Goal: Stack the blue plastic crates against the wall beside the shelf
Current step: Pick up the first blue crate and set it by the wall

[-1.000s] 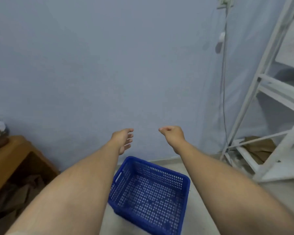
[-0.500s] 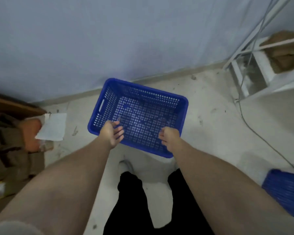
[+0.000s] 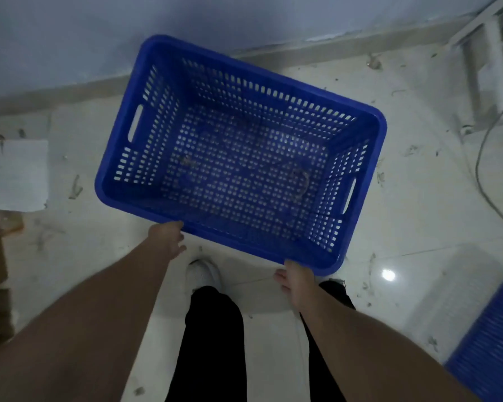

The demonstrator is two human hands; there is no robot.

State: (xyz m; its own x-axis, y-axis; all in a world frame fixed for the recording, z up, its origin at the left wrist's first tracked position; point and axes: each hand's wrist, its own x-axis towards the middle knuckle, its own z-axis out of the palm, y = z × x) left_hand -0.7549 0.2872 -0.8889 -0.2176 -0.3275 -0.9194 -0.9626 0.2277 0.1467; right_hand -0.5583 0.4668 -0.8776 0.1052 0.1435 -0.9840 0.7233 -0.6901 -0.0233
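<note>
A: What is nearest the camera?
B: Two bare forearms and black trousers, with a white shoe on the pale tiled floor between them.

A: And the hands?
B: The left hand meets the near long rim of the blue crate toward its left end, fingers loosely curled at the edge. The right hand sits under the near right corner of the same rim, fingers tucked beneath. Whether either hand truly grips the rim or only rests against it, I cannot tell.

A: Where does the crate lie?
B: Just ahead of both hands, open side up, turned at a slant so its far left corner points at the wall. Whether it touches the wall or rests fully on the floor, I cannot tell. A handle slot shows in each short side.

A: Anything else around?
B: A second blue crate at the lower right edge, well apart. White paper lies to the left. Far right, the white shelf frame and a grey cable stand by the wall.
</note>
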